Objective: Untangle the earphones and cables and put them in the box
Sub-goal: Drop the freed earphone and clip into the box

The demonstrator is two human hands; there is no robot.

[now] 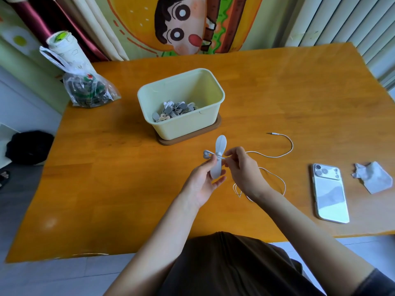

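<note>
My left hand [205,182] grips the lower end of a pale grey cable winder [220,146] held upright above the table, with an earbud [206,154] sticking out to its left. My right hand [241,167] pinches the white earphone cable right at the winder's middle. The cable [286,153] trails right across the table in a loop and ends in a jack plug [271,133]. More of it loops under my right wrist. The pale green box [211,120] stands behind my hands on a brown lid and holds several grey and white wound winders [173,110].
A white phone [329,195] lies face down at the right, with a crumpled grey tissue [372,178] beyond it. A clear plastic bag [87,88] with dark contents sits at the table's back left corner. The orange wooden table [106,167] ends near my body.
</note>
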